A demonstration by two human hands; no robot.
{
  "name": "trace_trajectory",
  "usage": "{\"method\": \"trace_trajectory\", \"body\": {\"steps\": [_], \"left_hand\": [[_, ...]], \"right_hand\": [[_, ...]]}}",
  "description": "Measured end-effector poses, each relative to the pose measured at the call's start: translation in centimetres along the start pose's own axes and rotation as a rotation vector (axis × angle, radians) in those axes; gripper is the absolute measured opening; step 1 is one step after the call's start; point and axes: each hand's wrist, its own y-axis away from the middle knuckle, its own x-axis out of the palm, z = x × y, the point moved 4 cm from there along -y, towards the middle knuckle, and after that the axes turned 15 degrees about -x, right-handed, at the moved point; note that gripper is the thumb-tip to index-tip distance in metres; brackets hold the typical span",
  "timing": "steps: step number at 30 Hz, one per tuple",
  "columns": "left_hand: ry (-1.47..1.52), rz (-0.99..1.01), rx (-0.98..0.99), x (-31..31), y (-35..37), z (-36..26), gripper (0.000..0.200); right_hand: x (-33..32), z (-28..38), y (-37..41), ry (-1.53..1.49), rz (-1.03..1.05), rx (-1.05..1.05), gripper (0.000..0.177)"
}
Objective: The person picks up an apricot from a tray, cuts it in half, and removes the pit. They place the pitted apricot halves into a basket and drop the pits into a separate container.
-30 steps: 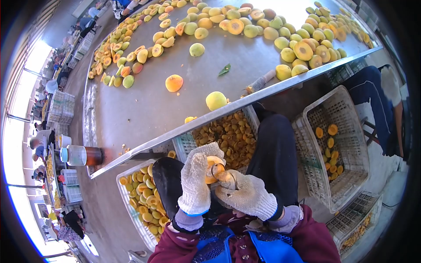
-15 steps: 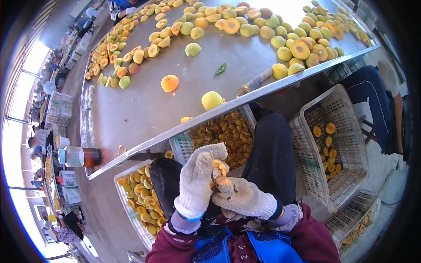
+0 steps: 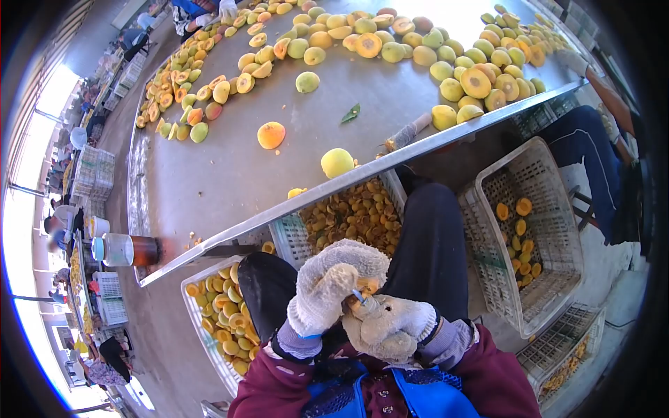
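My left hand (image 3: 324, 285), in a pale knitted glove, is curled around a yellow peach (image 3: 368, 284), which is mostly hidden by the fingers. Also gloved, my right hand (image 3: 391, 326) is closed around a pitting knife (image 3: 358, 296). Its small metal end meets the fruit, and its handle is largely covered by the glove. Both hands are together above my lap. Between my knees, a crate (image 3: 287, 233) holds many small brownish-orange pieces. At my left, another crate (image 3: 202, 334) is filled with peach halves.
A metal table (image 3: 230, 167) carries many whole and cut peaches (image 3: 476, 82). Near its edge lie a second tool with a wrapped handle (image 3: 408, 132) and a leaf (image 3: 350, 113). A jar of dark liquid (image 3: 125, 249) stands left; a crate with some halves (image 3: 488, 279) stands right, beside a co-worker's leg (image 3: 585, 150).
My left hand has turned over the fruit, and my right hand has rolled, hiding the tool's handle. At right a co-worker's arm now reaches onto the table; another gloved hand appears at the far edge.
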Motion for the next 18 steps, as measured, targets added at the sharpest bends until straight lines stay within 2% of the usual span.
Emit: {"method": "trace_trajectory", "body": {"steps": [1, 2, 5, 7, 9, 11, 12, 13, 14, 15, 17, 18], "left_hand": [[0.18, -0.044, -0.152, 0.0, 0.1, 0.6, 0.04], [0.248, -0.042, -0.18, 0.3, 0.0, 0.7, 0.052], [0.344, -0.112, -0.248, 0.5, -0.3, 0.9, 0.057], [0.344, -0.136, -0.292, 0.0, 0.0, 1.0, 0.057], [0.346, -0.164, -0.335, -0.7, 0.4, 1.3, 0.057], [0.881, 0.184, -0.435, -0.6, 0.5, 2.7, 0.054], [1.116, 0.197, -0.458, -0.3, 0.4, 4.0, 0.05], [1.116, 0.189, -0.445, -0.8, 1.3, 4.4, 0.05], [0.744, -0.152, -0.401, -2.8, 2.3, 4.7, 0.048], [0.358, -0.472, -0.341, -4.9, 3.6, 4.3, 0.046], [0.253, -0.574, -0.086, -9.5, 5.7, 3.4, 0.043], [-0.111, -0.749, -0.088, -13.0, 7.4, 3.8, 0.039]], "right_hand": [[0.2, 0.0, 0.0, -0.043, 0.029, 0.005, 0.03], [0.1, 0.0, -0.1, -0.04, 0.027, 0.006, 0.03], [-0.2, -0.2, -0.5, 0.006, 0.037, 0.025, 0.028], [0.1, -0.3, -1.0, -0.048, 0.117, 0.043, 0.027], [0.9, -0.4, -1.2, 0.0, 0.094, 0.069, 0.025], [1.1, -0.7, -1.5, 0.048, 0.071, 0.094, 0.024], [1.5, -0.8, -1.6, 0.093, 0.252, 0.07, 0.022], [1.9, -0.7, -1.6, 0.137, 0.435, 0.045, 0.02], [1.9, -0.6, -1.6, 0.135, 0.442, 0.048, 0.02], [1.3, -0.1, -1.6, 0.089, 0.338, 0.024, 0.019], [0.3, 0.9, -1.7, -0.006, 0.121, -0.025, 0.02], [0.1, 1.2, -1.9, 0.109, 0.1, -0.002, 0.017]]}}
